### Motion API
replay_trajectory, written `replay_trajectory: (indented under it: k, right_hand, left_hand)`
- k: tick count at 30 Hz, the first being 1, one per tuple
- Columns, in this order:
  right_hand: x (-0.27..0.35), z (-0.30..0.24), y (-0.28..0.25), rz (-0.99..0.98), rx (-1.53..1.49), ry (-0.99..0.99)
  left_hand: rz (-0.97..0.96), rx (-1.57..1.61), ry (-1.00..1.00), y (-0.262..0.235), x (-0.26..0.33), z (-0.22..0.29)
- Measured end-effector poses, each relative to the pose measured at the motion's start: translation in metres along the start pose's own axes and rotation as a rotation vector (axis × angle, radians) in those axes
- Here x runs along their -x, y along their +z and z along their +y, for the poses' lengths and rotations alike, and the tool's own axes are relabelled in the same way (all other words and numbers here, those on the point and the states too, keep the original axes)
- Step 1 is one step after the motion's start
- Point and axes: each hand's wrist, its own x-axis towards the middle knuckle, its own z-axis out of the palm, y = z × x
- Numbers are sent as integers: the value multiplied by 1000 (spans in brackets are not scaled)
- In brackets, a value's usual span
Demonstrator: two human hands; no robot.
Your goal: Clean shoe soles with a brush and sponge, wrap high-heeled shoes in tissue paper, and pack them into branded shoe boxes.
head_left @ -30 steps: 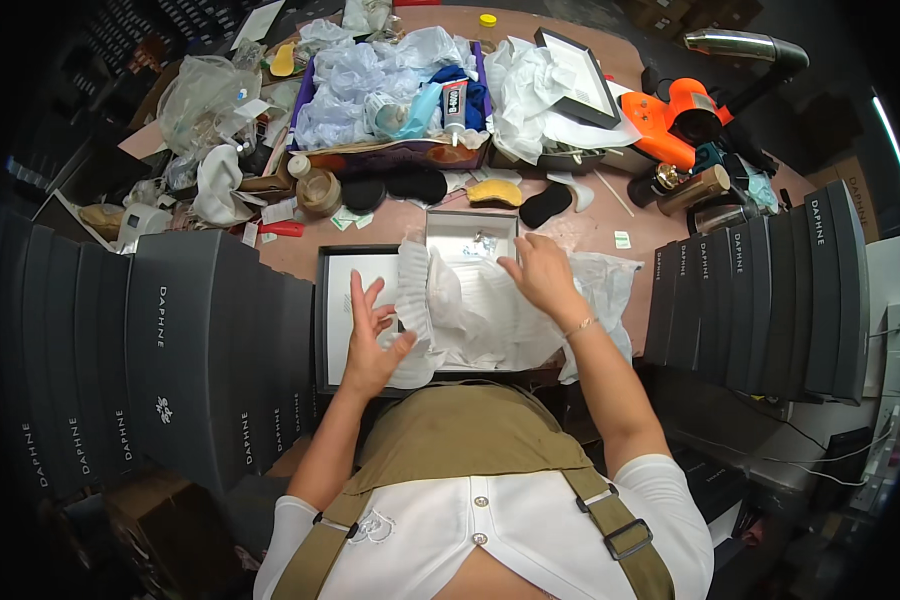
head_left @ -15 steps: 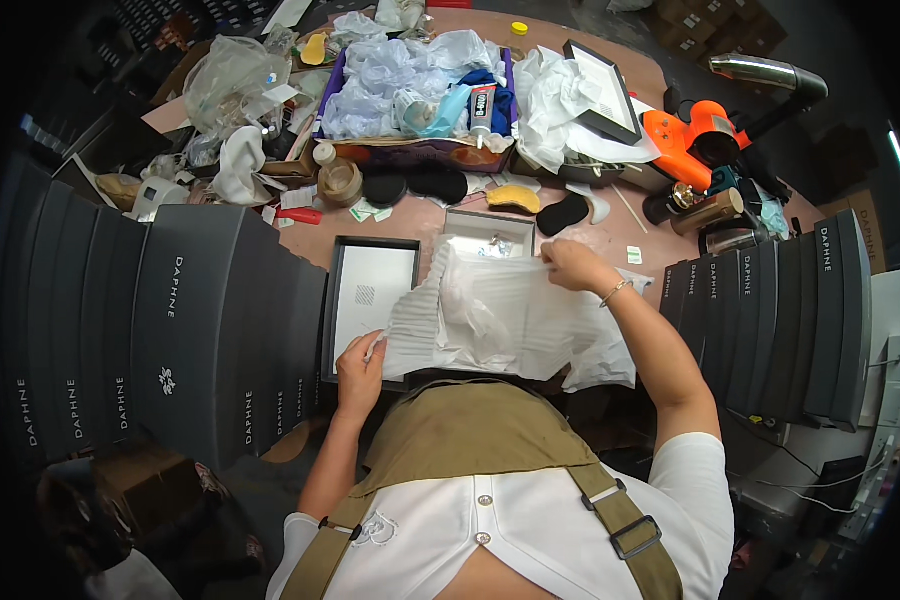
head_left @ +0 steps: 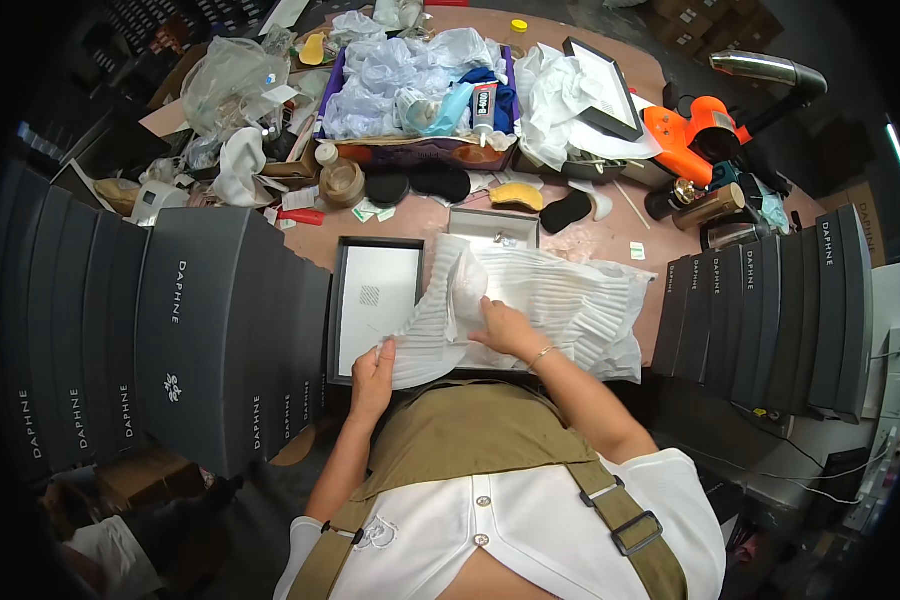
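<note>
A pleated sheet of white tissue paper (head_left: 560,300) spreads in front of me over an open box. Near its middle stands a pale bundle (head_left: 469,285), partly wrapped; what is inside is hidden. My left hand (head_left: 372,378) pinches the near left edge of the sheet between thumb and fingers. Bent against the near right side of the bundle, my right hand (head_left: 508,330) has its fingers closed on the paper there. To the left, a dark-rimmed box lid (head_left: 378,300) lies with its white inside up.
Stacks of dark grey shoe boxes stand at left (head_left: 195,330) and right (head_left: 770,310). At the back are a purple-edged box (head_left: 410,155) of crumpled paper, a glue tube (head_left: 484,105), a jar (head_left: 341,183), dark pads (head_left: 440,184) and an orange hot-air tool (head_left: 705,135).
My right hand has come from the sheet's far right edge down and left to the bundle. The right part of the sheet now lies spread flat. My left hand still grips its edge.
</note>
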Motion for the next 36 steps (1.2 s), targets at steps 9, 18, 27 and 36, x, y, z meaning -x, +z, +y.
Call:
replay_trajectory:
  k: [9,18,27,36]
  right_hand:
    - [-1,19,36,446,-169,35]
    - [21,32,-7,567,-131,-182]
    - [2,148,-50,-248,-1351,541]
    - [-12,139,-164,232,-387,80]
  left_hand:
    - [46,1015,-337,17,-19,27]
    - [-537,127,119,61,-19,27]
    - [-649,-1212,796,197,-103,-2]
    - [-716,-1242,633,188,-93,-6]
